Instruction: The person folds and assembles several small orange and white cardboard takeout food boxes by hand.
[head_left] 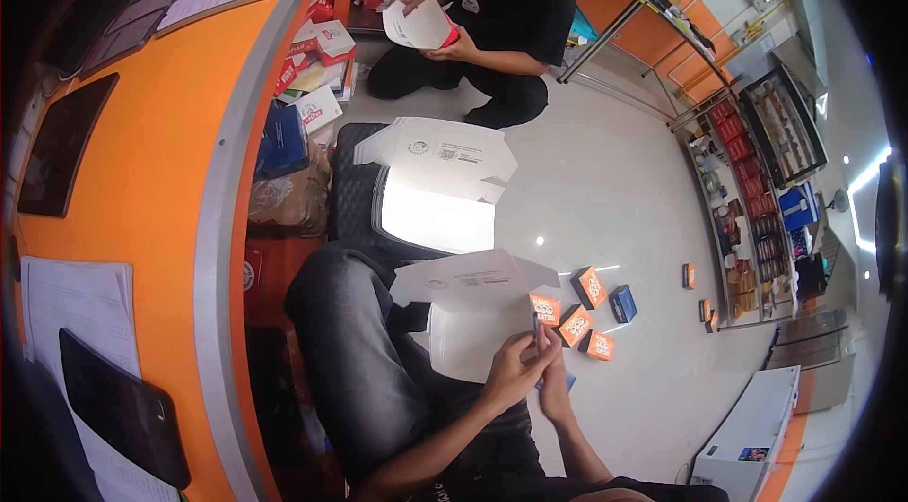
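Observation:
A partly folded white cardboard box (473, 337) rests over my lap, with its wide printed lid flap (463, 277) standing up at the far side. At its right edge my left hand (518, 368) is closed, fingers pinching the side panel. My right hand (551, 372) is closed at that same corner, its fingers close against the left ones. Just beyond the fingertips shows an orange printed panel (544, 307); I cannot tell if it belongs to this box. Ahead, a stack of flat white box blanks (437, 209) lies on a black padded seat (352, 209).
Several small orange boxes (588, 287) and a dark blue one (622, 303) lie on the floor to the right. Across from me a seated person (511, 20) holds a white and red carton (419, 26). An orange counter (142, 162) runs along the left; shelves (733, 190) stand far right.

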`<control>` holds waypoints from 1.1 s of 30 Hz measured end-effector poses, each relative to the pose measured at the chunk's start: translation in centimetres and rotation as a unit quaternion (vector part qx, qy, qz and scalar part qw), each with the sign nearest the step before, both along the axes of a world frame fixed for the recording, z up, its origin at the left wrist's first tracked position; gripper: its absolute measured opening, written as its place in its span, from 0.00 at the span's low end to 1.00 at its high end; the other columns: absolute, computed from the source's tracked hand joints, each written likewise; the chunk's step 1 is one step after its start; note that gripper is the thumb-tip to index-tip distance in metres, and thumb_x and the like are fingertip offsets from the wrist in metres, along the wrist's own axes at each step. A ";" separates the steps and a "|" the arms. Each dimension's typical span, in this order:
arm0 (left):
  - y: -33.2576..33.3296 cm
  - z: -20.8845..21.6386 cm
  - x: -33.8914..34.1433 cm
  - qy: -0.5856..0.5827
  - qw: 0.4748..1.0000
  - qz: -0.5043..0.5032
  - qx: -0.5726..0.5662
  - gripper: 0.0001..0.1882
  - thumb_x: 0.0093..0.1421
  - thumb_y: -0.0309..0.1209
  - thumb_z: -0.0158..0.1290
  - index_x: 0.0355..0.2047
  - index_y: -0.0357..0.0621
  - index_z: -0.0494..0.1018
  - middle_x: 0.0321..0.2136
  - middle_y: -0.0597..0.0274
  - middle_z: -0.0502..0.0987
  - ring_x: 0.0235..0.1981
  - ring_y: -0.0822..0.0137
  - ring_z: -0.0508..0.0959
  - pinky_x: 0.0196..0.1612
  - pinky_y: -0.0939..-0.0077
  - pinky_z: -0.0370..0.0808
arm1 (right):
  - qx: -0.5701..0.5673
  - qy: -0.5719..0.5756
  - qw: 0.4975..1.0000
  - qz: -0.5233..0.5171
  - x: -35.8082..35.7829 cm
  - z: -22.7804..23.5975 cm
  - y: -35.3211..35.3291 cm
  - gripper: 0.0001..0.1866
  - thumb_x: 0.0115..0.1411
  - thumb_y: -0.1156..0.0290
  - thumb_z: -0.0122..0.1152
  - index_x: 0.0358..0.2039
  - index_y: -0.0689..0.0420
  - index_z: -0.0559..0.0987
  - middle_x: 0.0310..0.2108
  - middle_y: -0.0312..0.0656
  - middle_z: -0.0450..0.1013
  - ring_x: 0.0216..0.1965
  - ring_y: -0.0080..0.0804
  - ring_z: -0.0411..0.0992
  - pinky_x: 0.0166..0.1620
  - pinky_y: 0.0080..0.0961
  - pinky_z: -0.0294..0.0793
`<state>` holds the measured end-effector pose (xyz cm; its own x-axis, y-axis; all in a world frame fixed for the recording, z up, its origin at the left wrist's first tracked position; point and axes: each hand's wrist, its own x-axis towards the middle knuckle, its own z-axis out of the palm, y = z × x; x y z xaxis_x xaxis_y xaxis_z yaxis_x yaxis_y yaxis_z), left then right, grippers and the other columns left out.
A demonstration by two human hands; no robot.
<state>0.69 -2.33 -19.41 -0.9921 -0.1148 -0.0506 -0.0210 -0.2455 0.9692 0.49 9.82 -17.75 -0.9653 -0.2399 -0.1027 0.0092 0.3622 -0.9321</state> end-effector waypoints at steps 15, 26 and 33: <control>2.5 -0.4 2.4 0.099 0.929 -0.052 -0.352 0.28 0.54 0.20 0.51 0.57 0.30 0.63 0.49 0.48 0.70 0.52 0.50 0.73 0.44 0.60 0.80 | 0.395 0.107 0.912 0.034 -8.0 6.9 -0.2 0.11 0.51 0.71 0.58 0.29 0.65 0.83 0.26 0.55 0.78 0.27 0.50 0.78 0.33 0.35 0.77; 0.0 1.3 0.8 0.028 0.996 -0.055 -0.057 0.04 0.58 0.22 0.50 0.30 0.32 0.72 0.22 0.40 0.74 0.27 0.39 0.76 0.30 0.52 0.69 | 0.350 0.065 0.934 0.011 -9.8 10.1 3.9 0.16 0.54 0.75 0.53 0.40 0.68 0.82 0.32 0.56 0.80 0.31 0.40 0.80 0.39 0.31 0.77; 0.9 1.1 1.5 -0.059 0.997 -0.006 -0.052 0.10 0.62 0.24 0.50 0.42 0.34 0.75 0.31 0.36 0.77 0.34 0.41 0.80 0.34 0.60 0.73 | 0.349 0.120 0.927 0.062 -4.2 9.3 -1.0 0.14 0.54 0.81 0.58 0.42 0.66 0.82 0.39 0.57 0.79 0.42 0.48 0.80 0.42 0.32 0.79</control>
<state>2.23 -1.47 -18.29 -0.9813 -0.1144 -0.1547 -0.1378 -0.1431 0.9801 -3.68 8.78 -8.48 -0.9499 -0.3065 -0.0614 -0.2500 0.8628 -0.4393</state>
